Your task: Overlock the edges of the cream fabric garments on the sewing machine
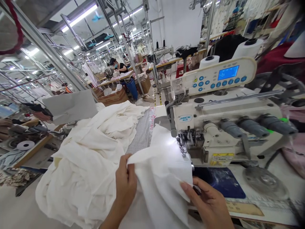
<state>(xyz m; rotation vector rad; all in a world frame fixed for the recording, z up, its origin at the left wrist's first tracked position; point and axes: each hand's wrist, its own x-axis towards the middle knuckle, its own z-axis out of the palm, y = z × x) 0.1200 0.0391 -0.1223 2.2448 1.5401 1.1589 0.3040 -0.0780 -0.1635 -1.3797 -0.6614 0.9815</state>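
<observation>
Fabric panel, white point(164, 165): lying across the machine bed at the centre of the view, its far edge reaching up to the presser foot point(184, 144) at about 1 o'clock from the panel's middle. Both hands are gripping it.

Left hand point(126, 183): pinching the panel's left fold at its upper corner, fingers curled and closed on the cloth, at 9 o'clock from the panel's middle.

Right hand point(207, 200): holding the panel's lower right edge, thumb and fingers closing on the cloth, at 4 o'clock, just beside the dark blue mat point(221, 183).

Overlock machine point(226, 127): cream body, sitting at 2 o'clock from the hands; control panel with lit blue display point(227, 72) on top; white thread cones point(209, 61) behind it.

Heap of cream cloth point(95, 159): piling up at 9 to 10 o'clock, touching the left hand's side of the panel.

Co-worker point(118, 65): sitting well apart at 11 o'clock, at another table.

Risks, as judged from this arrangement:
- The right fingertips are working near the needle and knife area; a hand drifting toward 12 o'clock could get caught.
- The panel is hanging in folds rather than lying flat; a tuck could be running under the foot and getting stitched or cut in.
- The heap's weight is sitting against the left side; its drag could be pulling the seam line off course.
- The two hands are holding unevenly, one high, one low, so the edges could be slipping out of alignment.
</observation>
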